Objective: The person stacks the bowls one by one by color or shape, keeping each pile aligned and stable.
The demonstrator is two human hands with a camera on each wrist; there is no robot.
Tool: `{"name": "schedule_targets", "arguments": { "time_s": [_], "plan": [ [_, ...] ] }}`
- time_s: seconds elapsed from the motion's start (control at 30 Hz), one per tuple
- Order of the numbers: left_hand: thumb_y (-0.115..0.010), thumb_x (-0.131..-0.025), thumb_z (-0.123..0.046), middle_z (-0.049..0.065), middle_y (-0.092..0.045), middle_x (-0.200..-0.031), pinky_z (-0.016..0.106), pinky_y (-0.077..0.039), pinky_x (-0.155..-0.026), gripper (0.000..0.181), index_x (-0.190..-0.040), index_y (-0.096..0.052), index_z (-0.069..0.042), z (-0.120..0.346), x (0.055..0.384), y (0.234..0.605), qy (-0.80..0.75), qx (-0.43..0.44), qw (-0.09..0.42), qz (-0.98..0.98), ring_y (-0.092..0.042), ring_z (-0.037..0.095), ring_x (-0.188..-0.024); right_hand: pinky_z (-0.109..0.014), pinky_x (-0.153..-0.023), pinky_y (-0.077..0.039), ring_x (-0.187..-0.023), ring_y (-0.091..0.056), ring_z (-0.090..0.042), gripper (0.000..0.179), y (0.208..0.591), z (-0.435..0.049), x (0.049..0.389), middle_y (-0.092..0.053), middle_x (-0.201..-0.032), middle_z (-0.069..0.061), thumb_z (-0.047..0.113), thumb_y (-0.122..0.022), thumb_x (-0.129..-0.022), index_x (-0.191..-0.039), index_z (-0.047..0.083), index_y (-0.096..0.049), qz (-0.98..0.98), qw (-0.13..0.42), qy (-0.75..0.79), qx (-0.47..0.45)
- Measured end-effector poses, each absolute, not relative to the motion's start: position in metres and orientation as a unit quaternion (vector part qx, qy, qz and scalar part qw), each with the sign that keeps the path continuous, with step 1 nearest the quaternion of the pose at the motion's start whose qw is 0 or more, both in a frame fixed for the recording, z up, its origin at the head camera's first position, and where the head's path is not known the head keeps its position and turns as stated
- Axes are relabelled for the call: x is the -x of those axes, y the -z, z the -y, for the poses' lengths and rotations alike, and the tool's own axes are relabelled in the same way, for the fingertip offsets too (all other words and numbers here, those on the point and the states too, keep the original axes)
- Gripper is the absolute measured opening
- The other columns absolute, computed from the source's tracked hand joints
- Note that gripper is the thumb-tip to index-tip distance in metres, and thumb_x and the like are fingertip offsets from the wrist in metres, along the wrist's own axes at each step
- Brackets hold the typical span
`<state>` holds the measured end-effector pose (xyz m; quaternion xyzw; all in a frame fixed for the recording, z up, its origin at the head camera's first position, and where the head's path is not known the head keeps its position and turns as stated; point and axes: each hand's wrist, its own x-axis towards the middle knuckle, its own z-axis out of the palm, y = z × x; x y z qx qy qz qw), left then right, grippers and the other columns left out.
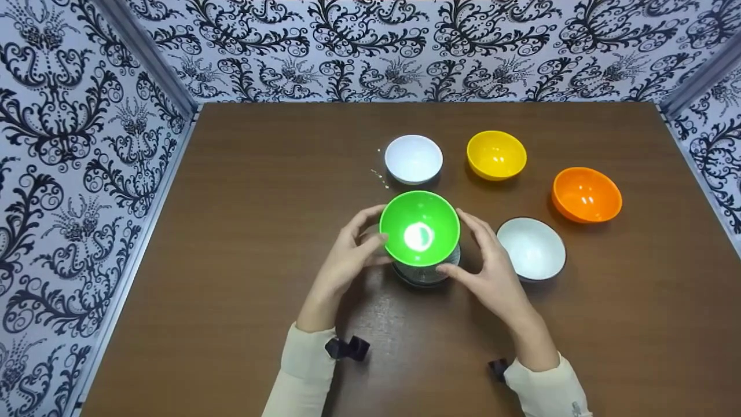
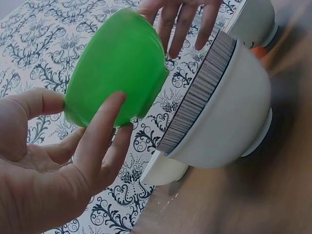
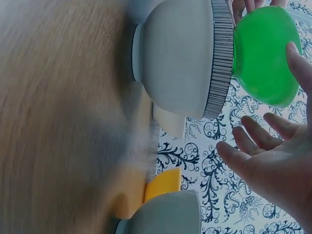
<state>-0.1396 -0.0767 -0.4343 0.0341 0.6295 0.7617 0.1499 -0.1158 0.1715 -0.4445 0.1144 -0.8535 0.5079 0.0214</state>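
Note:
A green bowl is held just above a white bowl with a striped band at its rim. My left hand grips the green bowl from the left, thumb at the rim and fingers against its outer wall. On the other side is my right hand, fingers spread around the bowl. Its thumb is close to the green wall; whether it touches cannot be told. The green bowl hides most of the striped bowl's inside in the head view.
A white bowl, a yellow bowl and an orange bowl stand farther back on the brown table. Right of my right hand is a pale, dark-rimmed bowl. Small pale specks lie beside the white bowl.

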Motion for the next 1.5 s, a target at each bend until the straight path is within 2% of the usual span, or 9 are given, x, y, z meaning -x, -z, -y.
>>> {"name": "schedule_targets", "arguments": {
  "time_s": [0.17, 0.37, 0.57, 0.7, 0.93, 1.07, 1.2, 1.4, 1.5],
  "plan": [
    [-0.053, -0.095, -0.003, 0.020, -0.045, -0.147, 0.036, -0.063, -0.080, 0.054, -0.148, -0.042, -0.004, 0.075, 0.137, 0.435, -0.763, -0.030, 0.156, -0.627, -0.065, 0.022, -0.110, -0.054, -0.120, -0.032, -0.143, -0.040, -0.023, 0.089, 0.444, -0.171, 0.115, -0.045, -0.152, -0.007, 0.022, -0.087, -0.077, -0.152, 0.014, -0.040, 0.851, 0.029, -0.511, -0.119],
    [-0.055, -0.097, -0.005, 0.019, -0.047, -0.146, 0.036, -0.062, -0.083, 0.053, -0.149, -0.041, -0.005, 0.073, 0.135, 0.437, -0.755, -0.041, 0.154, -0.637, -0.064, 0.020, -0.112, -0.038, -0.119, -0.033, -0.138, -0.043, -0.010, 0.085, 0.445, -0.172, 0.114, -0.050, -0.147, -0.001, 0.019, -0.088, -0.076, -0.149, 0.016, -0.045, 0.848, 0.046, -0.513, -0.125],
    [-0.061, -0.096, -0.008, 0.020, -0.052, -0.143, 0.047, -0.056, -0.098, 0.055, -0.148, -0.043, -0.004, 0.073, 0.133, 0.442, -0.718, -0.100, 0.107, -0.681, -0.059, 0.031, -0.122, -0.044, -0.119, -0.034, -0.135, -0.045, -0.013, 0.082, 0.446, -0.173, 0.113, -0.051, -0.145, -0.005, 0.015, -0.087, -0.076, -0.147, 0.013, -0.048, 0.840, 0.054, -0.526, -0.123],
    [-0.072, -0.090, -0.012, 0.014, -0.052, -0.145, 0.046, -0.045, -0.112, 0.065, -0.149, -0.044, -0.007, 0.073, 0.131, 0.446, -0.674, -0.128, 0.069, -0.725, -0.052, 0.031, -0.134, -0.047, -0.117, -0.035, -0.135, -0.045, -0.017, 0.081, 0.448, -0.174, 0.112, -0.051, -0.145, -0.006, 0.016, -0.087, -0.076, -0.147, 0.012, -0.048, 0.844, 0.056, -0.519, -0.123],
    [-0.085, -0.080, -0.021, 0.008, -0.043, -0.153, 0.043, -0.032, -0.122, 0.084, -0.152, -0.041, -0.013, 0.071, 0.126, 0.454, -0.613, -0.162, 0.036, -0.773, -0.039, 0.023, -0.144, -0.016, -0.114, -0.032, -0.136, -0.044, -0.010, 0.081, 0.452, -0.177, 0.111, -0.051, -0.145, -0.002, 0.018, -0.088, -0.075, -0.146, 0.016, -0.050, 0.851, 0.053, -0.508, -0.125],
    [-0.087, -0.077, -0.021, 0.009, -0.037, -0.156, 0.044, -0.030, -0.122, 0.090, -0.153, -0.039, -0.012, 0.069, 0.125, 0.458, -0.599, -0.164, 0.036, -0.783, -0.033, 0.025, -0.147, -0.010, -0.112, -0.030, -0.136, -0.043, -0.010, 0.080, 0.454, -0.178, 0.111, -0.050, -0.145, -0.003, 0.018, -0.088, -0.076, -0.146, 0.016, -0.050, 0.849, 0.049, -0.511, -0.128],
    [-0.086, -0.078, -0.021, 0.011, -0.035, -0.157, 0.046, -0.031, -0.122, 0.091, -0.153, -0.037, -0.011, 0.068, 0.124, 0.463, -0.596, -0.159, 0.042, -0.786, -0.032, 0.027, -0.148, -0.014, -0.114, -0.032, -0.136, -0.044, -0.011, 0.080, 0.457, -0.179, 0.111, -0.050, -0.145, -0.003, 0.018, -0.088, -0.075, -0.146, 0.016, -0.050, 0.851, 0.044, -0.507, -0.127],
    [-0.085, -0.080, -0.027, 0.009, -0.034, -0.158, 0.050, -0.031, -0.121, 0.090, -0.154, -0.036, -0.015, 0.067, 0.122, 0.469, -0.585, -0.152, 0.050, -0.795, -0.034, 0.028, -0.148, -0.044, -0.117, -0.035, -0.138, -0.044, -0.019, 0.080, 0.463, -0.182, 0.111, -0.049, -0.145, -0.006, 0.017, -0.087, -0.076, -0.147, 0.014, -0.049, 0.854, 0.039, -0.503, -0.127],
    [-0.084, -0.080, -0.028, 0.009, -0.034, -0.158, 0.049, -0.031, -0.121, 0.090, -0.155, -0.036, -0.015, 0.066, 0.121, 0.472, -0.585, -0.148, 0.054, -0.796, -0.035, 0.028, -0.148, -0.039, -0.116, -0.035, -0.138, -0.044, -0.023, 0.080, 0.465, -0.183, 0.111, -0.049, -0.146, -0.007, 0.017, -0.086, -0.077, -0.147, 0.012, -0.048, 0.854, 0.032, -0.503, -0.127]
  ]
}}
